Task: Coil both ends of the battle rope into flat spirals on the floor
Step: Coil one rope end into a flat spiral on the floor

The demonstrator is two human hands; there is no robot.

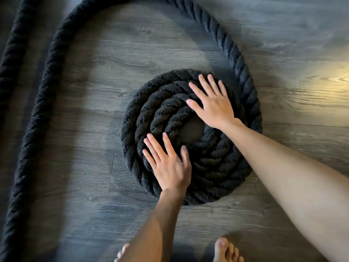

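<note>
fingers (168, 144) of the left hand (170, 168) lie straight and spread, pressed flat on the near-left turns of the coiled battle rope (139, 120). those of the right hand (214, 105) are spread the same way on its far-right turns, and neither hand grips anything. on my feed the spiral sits flat on the grey plank floor (90, 87) just ahead of the wearer's bare feet (225, 249), about four turns wound round a small bare gap (192, 129) at the centre. as i read it, the next move turns on the free run of rope (233, 53). it peels off the spiral's right side just beyond the right hand's fingertips, climbs away from the wearer, arches over the far side and comes back down the left of the floor, well apart from the coil. the right hand is nearer to where it leaves, the left hand nearer the returning stretch. my judgement is that the hands will either turn the disc or feed that run in against the outer turn, and i see nothing on the boards between run and coil to block it. a second dark strand (11, 59) runs along the far left beside the first. whether it leads to the rope's other end i cannot tell, and no second spiral shows.
</note>
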